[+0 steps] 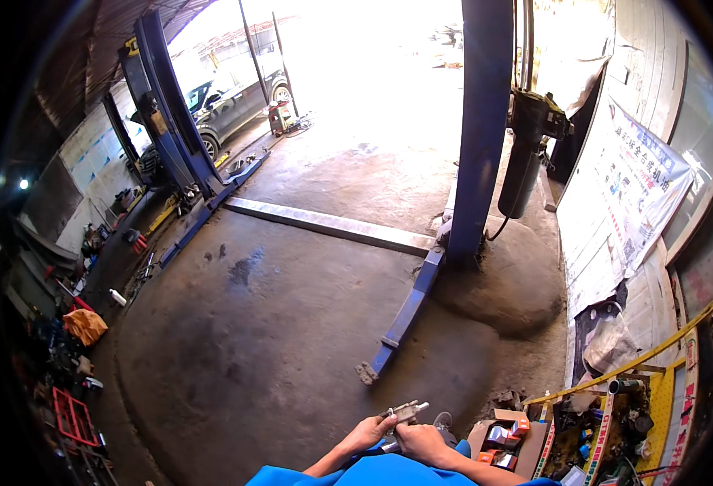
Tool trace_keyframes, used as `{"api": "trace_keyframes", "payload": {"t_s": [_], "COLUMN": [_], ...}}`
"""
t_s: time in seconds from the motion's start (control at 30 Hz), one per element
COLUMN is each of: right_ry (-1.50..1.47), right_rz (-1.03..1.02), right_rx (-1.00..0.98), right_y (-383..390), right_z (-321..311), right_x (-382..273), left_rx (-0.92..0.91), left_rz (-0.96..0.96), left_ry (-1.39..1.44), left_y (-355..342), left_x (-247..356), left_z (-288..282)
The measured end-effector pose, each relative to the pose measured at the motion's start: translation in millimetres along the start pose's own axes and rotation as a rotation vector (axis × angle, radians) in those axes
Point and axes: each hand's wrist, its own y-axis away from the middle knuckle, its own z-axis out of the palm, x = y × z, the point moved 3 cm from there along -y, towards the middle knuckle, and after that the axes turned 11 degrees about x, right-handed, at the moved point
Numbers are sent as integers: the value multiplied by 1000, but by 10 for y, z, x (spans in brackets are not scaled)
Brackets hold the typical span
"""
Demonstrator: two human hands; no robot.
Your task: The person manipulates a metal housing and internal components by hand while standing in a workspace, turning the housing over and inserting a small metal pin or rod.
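Note:
Low in the head view, my left hand (369,433) and my right hand (423,443) are close together in front of my blue clothing. Between them is a small silvery metal part (406,411) with a pale, rod-like end pointing right. My left thumb and fingers pinch its left end. The right hand is closed just below it, against its underside; its fingertips are hidden. What exact kind of part it is, I cannot make out. One of my shoes (443,420) shows just beyond the right hand.
A blue lift arm (409,312) reaches toward me from a blue post (479,121). A metal floor beam (332,224) crosses to the other post (174,105). On my right stand an open carton (526,454) of small boxes and a cluttered yellow rack (660,413). Tools and a red crate (74,417) lie left.

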Motion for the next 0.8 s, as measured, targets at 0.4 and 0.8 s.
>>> {"api": "trace_keyframes", "payload": {"t_s": [0.4, 0.8], "right_ry": [121, -28], "right_rz": [-72, -62], "right_rx": [72, -223], "right_y": [-93, -314], "right_z": [-275, -403], "right_x": [-100, -135], "left_rx": [-33, -280], "left_rz": [128, 61], "left_ry": [40, 248], "left_y": [-75, -16], "left_x": [15, 80], "left_z": [24, 24]}}
